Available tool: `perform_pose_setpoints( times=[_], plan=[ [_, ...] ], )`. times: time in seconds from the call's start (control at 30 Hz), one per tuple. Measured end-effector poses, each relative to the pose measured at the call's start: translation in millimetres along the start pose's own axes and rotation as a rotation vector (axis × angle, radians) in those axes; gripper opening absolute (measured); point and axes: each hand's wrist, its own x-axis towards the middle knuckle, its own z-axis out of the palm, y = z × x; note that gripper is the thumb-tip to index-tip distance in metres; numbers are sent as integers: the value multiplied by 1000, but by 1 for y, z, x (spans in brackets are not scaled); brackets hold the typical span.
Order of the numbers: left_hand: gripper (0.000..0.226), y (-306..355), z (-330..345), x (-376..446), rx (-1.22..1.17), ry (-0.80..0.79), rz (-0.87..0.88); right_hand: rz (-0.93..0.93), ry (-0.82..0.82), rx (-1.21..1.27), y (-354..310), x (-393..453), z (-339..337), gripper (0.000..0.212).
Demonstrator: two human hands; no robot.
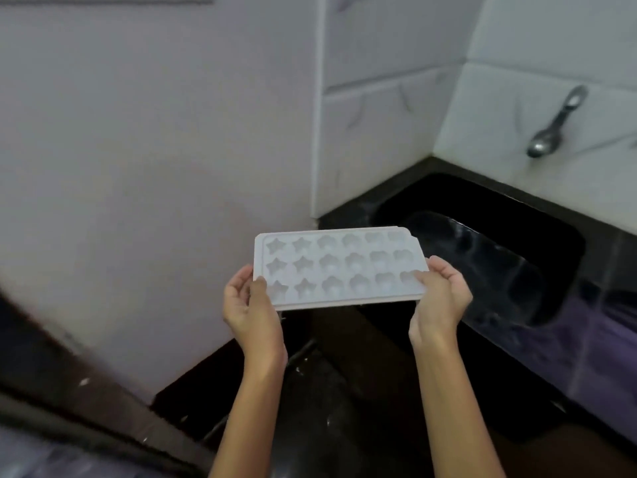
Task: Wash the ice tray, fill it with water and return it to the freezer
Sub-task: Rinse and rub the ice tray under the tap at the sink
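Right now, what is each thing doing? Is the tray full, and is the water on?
Ice tray: held level in the air, moulds facing up, looks empty.
Left hand: grips the tray's left end, thumb on top.
Right hand: grips the tray's right end, thumb on top.
Sink: dark; whether it holds water cannot be told.
Tap: no water seen running.

We only get 2 bare forearms here, left hand point(249, 305) and right hand point(439, 301), no sleeves showing, no rings, watch or bracelets we can spot, and the nails look short and plain.
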Motion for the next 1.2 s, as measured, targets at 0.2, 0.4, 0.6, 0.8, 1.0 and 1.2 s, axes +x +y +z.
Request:
perform_pose_setpoints(
  times=[0.2, 0.4, 0.6, 0.8, 1.0, 1.2],
  plan=[
    [24, -40, 63, -15, 52, -199, -154, -29, 178, 35, -16, 52, -45, 32],
    [21, -69, 137, -35, 55, -329, -226, -1, 264, 98, -44, 118, -79, 31],
    [16, -102, 219, -61, 45, -391, -305, -26, 285, 92, -83, 191, -108, 31],
    [16, -136, 280, -81, 40, -470, -392, -29, 307, 123, -105, 251, -141, 32],
    [26, -164, 311, -85, 0, -516, -529, 2, 330, 132, -109, 294, -153, 33],
    [32, -178, 343, -74, -29, -609, -609, 16, 350, 128, -113, 329, -151, 34]
  ],
)
